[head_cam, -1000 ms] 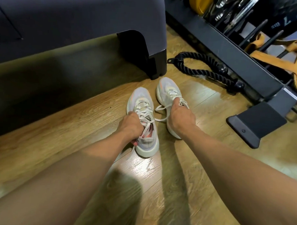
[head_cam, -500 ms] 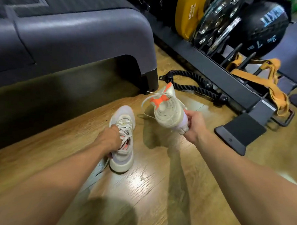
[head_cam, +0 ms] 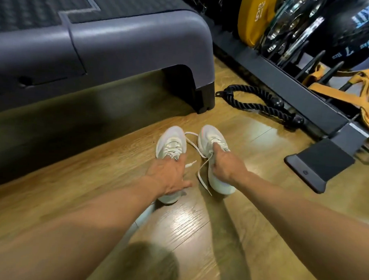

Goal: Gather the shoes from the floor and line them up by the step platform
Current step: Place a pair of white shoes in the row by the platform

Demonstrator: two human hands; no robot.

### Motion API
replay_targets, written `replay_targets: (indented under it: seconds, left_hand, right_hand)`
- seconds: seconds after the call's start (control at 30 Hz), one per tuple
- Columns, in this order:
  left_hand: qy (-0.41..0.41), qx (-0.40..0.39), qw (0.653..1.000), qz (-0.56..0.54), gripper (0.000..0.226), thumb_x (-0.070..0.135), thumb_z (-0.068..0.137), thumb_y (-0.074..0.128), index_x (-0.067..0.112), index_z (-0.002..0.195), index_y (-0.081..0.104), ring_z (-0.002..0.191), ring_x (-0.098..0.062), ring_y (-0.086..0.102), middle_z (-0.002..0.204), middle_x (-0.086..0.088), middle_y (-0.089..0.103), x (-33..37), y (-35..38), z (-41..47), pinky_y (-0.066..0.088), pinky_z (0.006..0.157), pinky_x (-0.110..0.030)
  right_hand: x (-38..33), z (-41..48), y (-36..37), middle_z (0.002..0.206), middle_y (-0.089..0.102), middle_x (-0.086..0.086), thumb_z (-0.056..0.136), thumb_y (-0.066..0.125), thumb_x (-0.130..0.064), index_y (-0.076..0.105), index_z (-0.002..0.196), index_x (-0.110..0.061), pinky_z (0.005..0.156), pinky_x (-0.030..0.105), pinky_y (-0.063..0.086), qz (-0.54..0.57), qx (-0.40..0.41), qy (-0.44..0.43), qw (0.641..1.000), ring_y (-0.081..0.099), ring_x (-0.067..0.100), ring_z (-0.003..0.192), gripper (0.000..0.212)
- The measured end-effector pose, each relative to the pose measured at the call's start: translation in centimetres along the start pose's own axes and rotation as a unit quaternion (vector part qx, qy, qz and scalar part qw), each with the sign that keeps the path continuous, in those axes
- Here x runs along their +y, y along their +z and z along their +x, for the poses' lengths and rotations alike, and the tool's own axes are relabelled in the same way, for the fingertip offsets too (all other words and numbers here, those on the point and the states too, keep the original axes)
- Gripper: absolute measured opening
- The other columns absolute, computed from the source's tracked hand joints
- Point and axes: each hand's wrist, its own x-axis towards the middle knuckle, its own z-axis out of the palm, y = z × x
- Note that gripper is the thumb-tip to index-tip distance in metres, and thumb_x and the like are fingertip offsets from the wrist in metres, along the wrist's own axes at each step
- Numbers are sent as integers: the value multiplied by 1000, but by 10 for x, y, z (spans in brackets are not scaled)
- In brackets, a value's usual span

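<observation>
Two white sneakers stand side by side on the wooden floor, toes pointing toward the grey step platform [head_cam: 120, 43]. My left hand [head_cam: 167, 177] lies over the rear half of the left shoe [head_cam: 171, 137], fingers at the laces and thumb along its side, holding it. My right hand [head_cam: 226, 166] grips the right shoe [head_cam: 209, 134] at its tongue and collar. Loose white laces trail on the floor between the two shoes. Both heels are partly hidden by my hands. The shoes sit a short way in front of the platform's right leg.
A black rope handle [head_cam: 254, 102] lies on the floor to the right of the platform leg. A dark weight rack [head_cam: 286, 80] runs along the right, holding a yellow plate [head_cam: 252, 18], a black medicine ball [head_cam: 361, 30] and orange straps [head_cam: 348, 91]. Its foot [head_cam: 318, 167] juts out near the right shoe.
Half a second ago my right hand held the right shoe in the air, sole up. It now stands upright on the floor beside the left shoe. My left hand stayed on the left shoe.
</observation>
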Motion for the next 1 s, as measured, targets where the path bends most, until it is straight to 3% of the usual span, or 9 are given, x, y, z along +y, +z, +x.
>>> replay_targets:
  seconds: [0.1, 0.2, 0.27, 0.4, 0.47, 0.57, 0.77, 0.87, 1.0]
  left_hand:
    - [-14, -20, 998, -60, 80, 30, 84, 62, 25, 144, 8, 107, -36, 57, 123, -19, 55, 6, 10, -5, 51, 87, -45]
    - [-63, 2, 964, -258, 64, 17, 82, 64, 32, 135, 30, 104, -30, 57, 118, -11, 54, 2, 0, 0, 53, 85, -47]
    - [-108, 45, 895, -431, 51, 14, 82, 66, 30, 126, 45, 97, -23, 58, 112, -7, 56, -14, -25, 9, 54, 80, -42]
    - [-148, 107, 644, -743, 35, 6, 92, 57, 16, 125, 58, 100, -23, 61, 118, -10, 60, -59, -70, 7, 52, 87, -39]
    - [-138, 92, 614, -771, 30, 9, 94, 55, 20, 122, 61, 106, -25, 61, 120, -7, 59, -75, -74, 0, 55, 87, -37]
    - [-132, 97, 656, -736, 24, 13, 93, 58, 28, 110, 67, 109, -26, 59, 123, -5, 56, -79, -72, -1, 53, 84, -34]
    - [-93, 168, 891, -413, 21, 19, 89, 60, 37, 78, 64, 93, -17, 53, 103, 1, 60, -44, -42, 1, 40, 65, -23]
    - [-74, 94, 949, -293, 15, 25, 85, 61, 39, 91, 57, 103, -25, 54, 117, -1, 58, -22, -13, -1, 52, 80, -40]
    - [-74, 0, 983, -170, 53, 27, 77, 70, 42, 113, 34, 99, -28, 56, 115, -3, 54, -16, 4, 4, 54, 79, -43]
  right_hand:
    - [-11, -14, 16, 113, 62, 19, 88, 54, -22, 13, 149, -11, 84, 36, 50, 3, -40, -73, 997, 60, 33, 99, 74]
    - [0, -23, 21, 111, 65, 14, 91, 49, -25, 4, 151, -15, 85, 37, 43, -95, -2, -194, 976, 63, 32, 90, 76]
    - [17, -27, 17, 104, 68, 10, 94, 43, -30, 0, 149, -16, 87, 38, 37, -169, 44, -231, 957, 63, 30, 84, 72]
    - [39, -29, 10, 103, 67, 11, 94, 37, -52, -2, 149, -21, 82, 37, 34, -192, 74, -206, 957, 59, 26, 84, 74]
    - [45, -27, 6, 104, 67, 7, 92, 45, -52, 5, 148, -20, 83, 35, 40, -149, 36, -222, 963, 62, 23, 86, 76]
    - [59, -27, -4, 103, 68, -1, 86, 55, -54, 27, 126, -23, 84, 33, 47, -92, 20, -252, 963, 64, 19, 87, 58]
    - [39, -35, 5, 102, 64, 8, 93, 46, -49, 41, 108, -19, 70, 33, 48, -143, -82, -189, 968, 60, 24, 82, 34]
    - [18, -31, 11, 99, 66, 10, 95, 45, -42, 46, 112, -14, 64, 30, 44, -93, -39, -170, 980, 62, 28, 81, 33]
    - [-9, -21, 14, 94, 64, 10, 97, 42, -39, 51, 111, -14, 60, 26, 38, -33, 1, -148, 989, 53, 21, 71, 30]
